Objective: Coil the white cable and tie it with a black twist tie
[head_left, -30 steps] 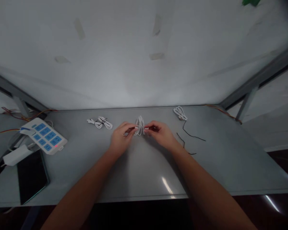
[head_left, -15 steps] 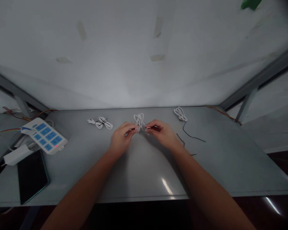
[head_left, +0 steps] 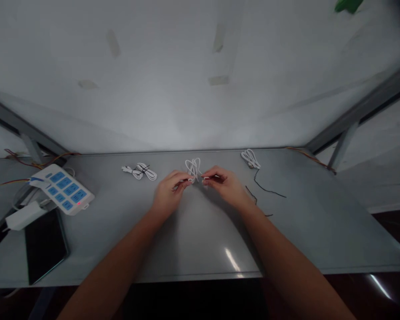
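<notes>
A loosely coiled white cable (head_left: 193, 166) is between my hands at the middle of the table. My left hand (head_left: 169, 192) pinches one end of it between thumb and fingers. On the other side, my right hand (head_left: 227, 186) is closed in a pinch on another end. The connector tips are too small to make out. To the left lies a white cable bundle (head_left: 147, 172) bound with black ties. At the right rests another coiled white cable (head_left: 250, 158), with a loose black tie (head_left: 270, 191) running from it.
A white power strip (head_left: 66, 190) with blue sockets and a lit red light lies at the left. Near it are a white adapter (head_left: 24, 216) and a dark tablet (head_left: 46, 246). A pale wall (head_left: 166, 106) closes off the table's back edge.
</notes>
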Demonstrator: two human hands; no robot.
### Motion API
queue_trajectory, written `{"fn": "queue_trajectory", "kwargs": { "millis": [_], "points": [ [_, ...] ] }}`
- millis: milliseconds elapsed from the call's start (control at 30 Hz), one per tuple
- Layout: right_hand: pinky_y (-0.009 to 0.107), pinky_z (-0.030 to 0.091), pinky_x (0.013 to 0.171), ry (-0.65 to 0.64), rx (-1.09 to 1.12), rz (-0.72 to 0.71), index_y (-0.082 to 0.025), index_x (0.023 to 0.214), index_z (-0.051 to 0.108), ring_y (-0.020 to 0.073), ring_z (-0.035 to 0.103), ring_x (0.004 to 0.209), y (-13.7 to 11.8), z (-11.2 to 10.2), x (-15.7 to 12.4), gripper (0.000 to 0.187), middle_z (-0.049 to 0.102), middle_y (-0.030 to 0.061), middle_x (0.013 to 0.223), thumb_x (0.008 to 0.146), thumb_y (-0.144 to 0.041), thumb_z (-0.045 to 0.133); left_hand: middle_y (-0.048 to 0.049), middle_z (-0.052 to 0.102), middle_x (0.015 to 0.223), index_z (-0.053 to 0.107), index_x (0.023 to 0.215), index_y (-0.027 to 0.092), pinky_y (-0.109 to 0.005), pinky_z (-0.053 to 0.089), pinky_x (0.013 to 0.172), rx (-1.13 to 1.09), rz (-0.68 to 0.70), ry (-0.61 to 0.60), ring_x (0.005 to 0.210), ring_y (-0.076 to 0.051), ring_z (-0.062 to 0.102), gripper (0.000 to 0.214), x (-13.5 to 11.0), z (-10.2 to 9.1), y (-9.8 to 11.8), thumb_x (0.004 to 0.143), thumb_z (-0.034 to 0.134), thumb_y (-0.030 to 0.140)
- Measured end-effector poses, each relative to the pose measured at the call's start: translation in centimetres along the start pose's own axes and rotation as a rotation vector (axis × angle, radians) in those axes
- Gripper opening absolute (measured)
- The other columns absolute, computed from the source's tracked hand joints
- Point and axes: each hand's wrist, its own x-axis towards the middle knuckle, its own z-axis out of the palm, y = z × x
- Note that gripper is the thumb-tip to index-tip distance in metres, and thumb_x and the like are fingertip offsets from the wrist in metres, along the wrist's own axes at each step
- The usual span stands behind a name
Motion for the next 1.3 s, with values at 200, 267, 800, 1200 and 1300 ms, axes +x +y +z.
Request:
{"fn": "queue_trajectory", "kwargs": {
  "millis": [200,267,800,1200,1300],
  "points": [
    [0.035,0.051,0.073,0.023,0.067,0.042,-0.023,0.085,0.074,0.0186,0.066,0.073,0.0,-0.1,0.2,0.021,0.071,0.0023,0.080,0.075,-0.039,0.083,-0.0064,0.077,0.100,0.071,0.103,0.021,-0.026,0.054,0.065,-0.148,-0.216,0.023,0.069,-0.014,0.066,0.020,-0.1,0.3,-0.1,0.097,0.064,0.038],
    [0.034,0.051,0.069,0.073,0.124,0.054,-0.022,0.086,0.072,0.0174,0.064,0.066,0.2,-0.4,0.5,0.024,0.068,0.0009,0.073,0.075,-0.042,0.082,-0.0075,0.078,0.098,0.063,0.108,0.019,-0.025,0.050,0.059,-0.214,-0.313,0.075,0.061,-0.012,0.062,0.027,0.0,0.2,-0.5,0.098,0.060,0.044],
    [0.032,0.055,0.051,-0.087,0.090,0.449,-0.018,0.113,0.057,0.0194,0.066,0.048,1.5,0.0,0.2,0.038,0.069,-0.0006,0.061,0.081,-0.020,0.077,-0.0114,0.078,0.100,0.076,0.098,0.018,-0.034,0.051,0.084,0.449,-0.349,-0.147,0.090,-0.024,0.071,0.024,-0.1,1.1,-2.0,0.098,0.055,0.030],
    [0.033,0.061,0.062,-0.133,0.538,0.315,-0.022,0.090,0.062,0.0175,0.069,0.066,0.7,2.5,-0.2,0.036,0.073,0.0021,0.078,0.081,-0.050,0.081,-0.0073,0.072,0.102,0.078,0.110,0.021,-0.030,0.057,0.079,0.046,-0.248,-0.091,0.090,-0.018,0.069,0.028,-1.0,2.7,0.0,0.102,0.056,0.037],
    [0.031,0.057,0.058,-0.097,0.531,0.242,-0.022,0.086,0.059,0.0167,0.067,0.062,0.5,2.6,-0.2,0.044,0.072,0.0008,0.072,0.079,-0.059,0.083,-0.0066,0.071,0.105,0.080,0.109,0.023,-0.023,0.053,0.057,-0.063,-0.367,-0.041,0.074,-0.014,0.067,0.030,-0.8,2.6,0.6,0.098,0.062,0.044]
  ]
}}
